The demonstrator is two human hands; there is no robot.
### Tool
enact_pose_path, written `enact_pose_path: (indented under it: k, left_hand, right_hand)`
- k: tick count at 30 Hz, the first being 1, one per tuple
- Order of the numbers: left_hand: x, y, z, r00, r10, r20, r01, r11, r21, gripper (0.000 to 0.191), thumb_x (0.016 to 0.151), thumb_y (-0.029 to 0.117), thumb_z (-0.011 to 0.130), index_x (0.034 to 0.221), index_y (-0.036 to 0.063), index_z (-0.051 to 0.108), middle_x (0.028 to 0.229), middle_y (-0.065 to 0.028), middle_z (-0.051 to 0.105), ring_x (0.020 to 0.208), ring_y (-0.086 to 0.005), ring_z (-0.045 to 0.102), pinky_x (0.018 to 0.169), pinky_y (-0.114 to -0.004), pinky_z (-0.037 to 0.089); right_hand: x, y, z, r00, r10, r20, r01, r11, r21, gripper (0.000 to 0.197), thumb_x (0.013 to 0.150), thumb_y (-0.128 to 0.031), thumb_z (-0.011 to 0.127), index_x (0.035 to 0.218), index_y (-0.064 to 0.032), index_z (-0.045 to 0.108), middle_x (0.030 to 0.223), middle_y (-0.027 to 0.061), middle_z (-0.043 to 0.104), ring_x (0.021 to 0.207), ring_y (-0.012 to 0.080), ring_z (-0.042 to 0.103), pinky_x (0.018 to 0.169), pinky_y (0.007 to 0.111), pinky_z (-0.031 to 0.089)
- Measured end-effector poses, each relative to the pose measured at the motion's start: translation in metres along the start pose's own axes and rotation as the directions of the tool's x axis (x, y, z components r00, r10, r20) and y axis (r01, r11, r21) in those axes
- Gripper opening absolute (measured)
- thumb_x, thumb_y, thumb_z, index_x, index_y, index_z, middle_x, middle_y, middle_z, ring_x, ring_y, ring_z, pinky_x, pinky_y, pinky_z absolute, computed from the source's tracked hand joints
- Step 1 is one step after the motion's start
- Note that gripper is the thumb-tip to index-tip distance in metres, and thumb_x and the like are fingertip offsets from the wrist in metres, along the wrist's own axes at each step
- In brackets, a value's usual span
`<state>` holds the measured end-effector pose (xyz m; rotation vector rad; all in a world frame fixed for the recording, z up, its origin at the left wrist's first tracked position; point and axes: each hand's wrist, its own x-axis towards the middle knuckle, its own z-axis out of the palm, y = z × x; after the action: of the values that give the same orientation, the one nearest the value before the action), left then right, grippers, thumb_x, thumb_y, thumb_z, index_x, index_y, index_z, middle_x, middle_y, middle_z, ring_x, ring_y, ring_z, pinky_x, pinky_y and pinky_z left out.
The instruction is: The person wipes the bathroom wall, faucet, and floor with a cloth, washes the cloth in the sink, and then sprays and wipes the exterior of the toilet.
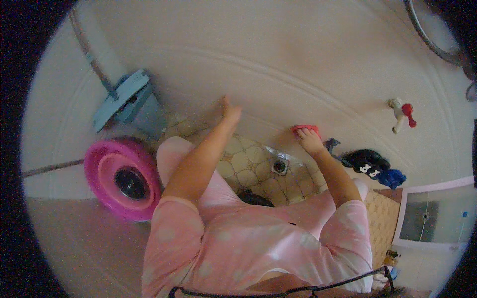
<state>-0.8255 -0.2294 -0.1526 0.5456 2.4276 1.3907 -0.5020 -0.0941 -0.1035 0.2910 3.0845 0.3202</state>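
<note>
My right hand presses a red cloth against the pale wall, low down near the floor. Its fingers are spread over the cloth. Farther left, my left hand is at the same wall with the thumb pointing up. Most of its fingers are blurred or turned away, and I see nothing held in it. Between and below my arms lies the patterned tile floor, with a square floor drain close to the wall.
At left, a light-blue flat mop head rests on a bucket, near pink basins. At right are a red-handled tap, a dark bundle with a blue part, and a white-framed glazed panel.
</note>
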Motion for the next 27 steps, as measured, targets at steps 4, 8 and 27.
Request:
enact_pose_path:
  k: [4,8,27]
  left_hand:
    - [0.006,0.018,-0.028,1.000,-0.010,0.012,0.011,0.998,-0.056,0.076,0.071,0.013,0.061,0.133,0.0021,0.018,0.136,-0.0174,0.022,0.126,-0.0301,0.021,0.104,-0.037,0.019]
    - [0.008,0.030,-0.059,1.000,-0.027,-0.013,0.026,0.994,-0.103,0.074,0.070,0.011,0.061,0.131,0.0021,0.022,0.133,-0.0182,0.028,0.123,-0.0310,0.026,0.102,-0.037,0.023]
    - [0.078,0.019,0.019,0.944,-0.243,-0.223,-0.007,0.662,-0.749,0.062,0.068,0.002,0.055,0.126,0.0012,0.033,0.125,-0.0211,0.039,0.115,-0.0330,0.039,0.096,-0.038,0.033]
  right_hand:
    - [0.031,-0.002,-0.013,0.996,-0.045,-0.074,0.040,0.997,-0.066,0.031,0.075,-0.016,0.047,0.105,-0.0126,0.056,0.109,0.0060,0.048,0.099,0.0248,0.044,0.078,0.037,0.039]
    - [0.105,-0.048,-0.094,0.974,-0.014,-0.228,0.004,0.999,-0.046,0.039,0.074,-0.015,0.047,0.113,-0.0133,0.051,0.113,0.0063,0.047,0.101,0.0255,0.044,0.079,0.038,0.039]
    - [0.197,-0.050,-0.038,0.980,-0.152,-0.129,0.156,0.987,0.025,0.038,0.079,-0.018,0.045,0.116,-0.0120,0.050,0.113,0.0074,0.050,0.103,0.0256,0.047,0.085,0.039,0.039]
